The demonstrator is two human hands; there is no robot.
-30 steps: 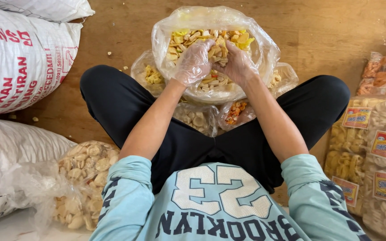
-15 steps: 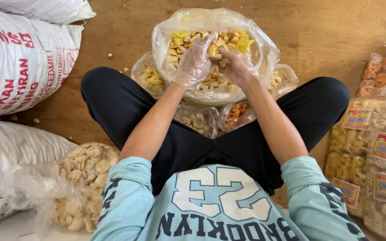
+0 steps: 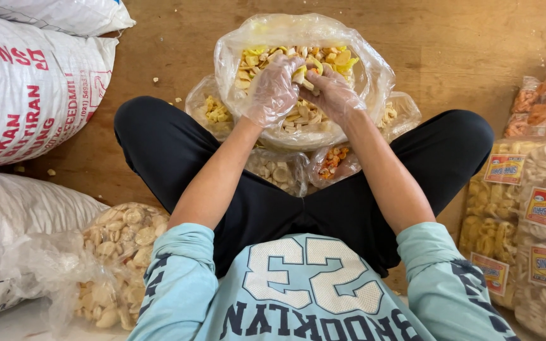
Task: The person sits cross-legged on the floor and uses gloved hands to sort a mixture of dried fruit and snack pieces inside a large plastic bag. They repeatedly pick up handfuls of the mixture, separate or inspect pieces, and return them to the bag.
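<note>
I sit cross-legged on a wooden floor with a big clear plastic bag [image 3: 361, 60] of yellow and pale crackers [image 3: 257, 63] open between my knees. Both hands wear thin clear plastic gloves. My left hand [image 3: 273, 88] and my right hand [image 3: 333, 95] are inside the bag's mouth, close together, fingers curled around a handful of crackers [image 3: 303, 72] lifted slightly above the pile. Smaller bags of crackers [image 3: 213, 110] lie under and around the big bag.
Large white woven sacks [image 3: 26, 95] are stacked at the left. An open bag of round pale crackers [image 3: 118, 246] lies by my left knee. Sealed, labelled packs of crackers [image 3: 526, 221] are piled at the right. Crumbs dot the floor.
Both hands have risen a little out of the pile and drawn closer, now cupping crackers together near the bag's middle. The bags have not shifted.
</note>
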